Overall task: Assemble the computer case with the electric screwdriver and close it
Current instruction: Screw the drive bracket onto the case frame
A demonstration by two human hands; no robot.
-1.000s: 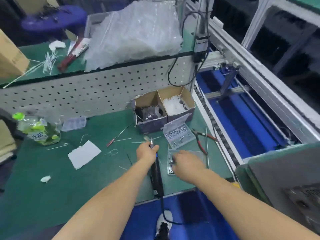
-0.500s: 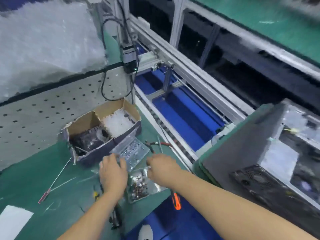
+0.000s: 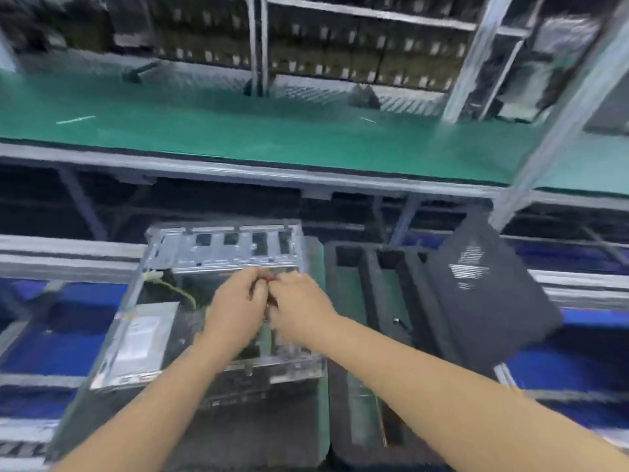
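Now both hands, the left hand (image 3: 238, 310) and right hand (image 3: 299, 308), meet over the open silver metal computer case (image 3: 218, 253). Their fingers are curled together, but what they pinch is too blurry to tell. No writing can be read on the white label (image 3: 136, 338).

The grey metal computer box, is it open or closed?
Open. The grey metal computer case has no side cover: its silver power supply and yellow wires show inside.

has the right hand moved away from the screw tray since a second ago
Yes. The right hand has left the bench with the tray, now out of view, and meets the left hand over the open computer case.
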